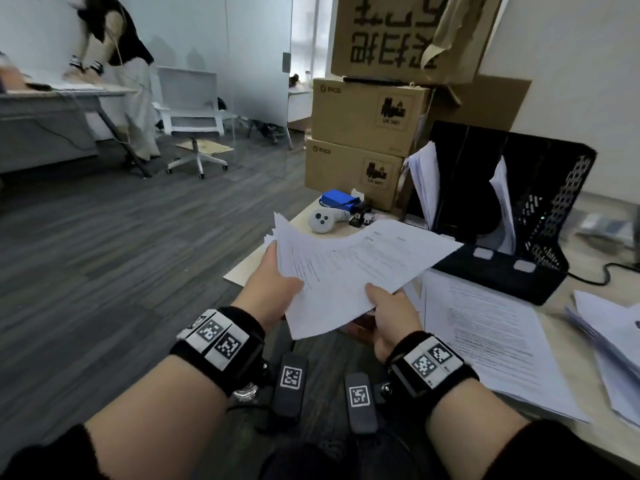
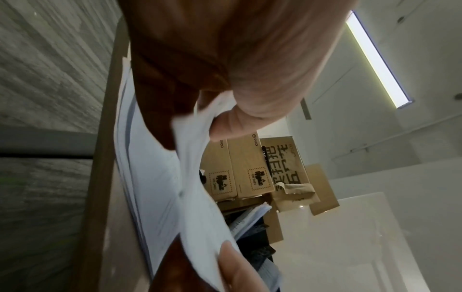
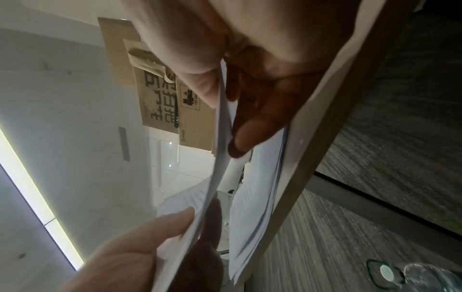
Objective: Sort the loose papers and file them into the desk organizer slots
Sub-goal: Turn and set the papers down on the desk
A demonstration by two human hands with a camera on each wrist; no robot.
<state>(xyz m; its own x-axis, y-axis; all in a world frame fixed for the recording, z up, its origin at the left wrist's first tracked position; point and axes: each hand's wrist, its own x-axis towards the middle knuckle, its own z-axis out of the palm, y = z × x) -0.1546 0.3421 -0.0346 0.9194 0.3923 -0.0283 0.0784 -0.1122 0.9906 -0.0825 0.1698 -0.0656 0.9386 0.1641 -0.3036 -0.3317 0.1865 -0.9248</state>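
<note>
A sheaf of printed white papers (image 1: 349,271) hangs in the air over the desk's left corner, held by both hands. My left hand (image 1: 273,289) grips its left edge, thumb on top and fingers beneath. My right hand (image 1: 391,313) pinches the near edge, thumb on top. The left wrist view shows the thumb pressed on the papers (image 2: 200,197); the right wrist view shows thumb and finger pinching the papers (image 3: 220,142). The black mesh desk organizer (image 1: 547,216) stands behind, with paper bundles (image 1: 424,181) upright in its slots.
More printed sheets (image 1: 491,337) lie on the desk to the right, with another loose pile (image 1: 616,344) at the far right. A white controller (image 1: 323,220), a blue pack (image 1: 339,199) and stacked cardboard boxes (image 1: 367,116) crowd the desk's far end. A person works at a distant table (image 1: 52,95).
</note>
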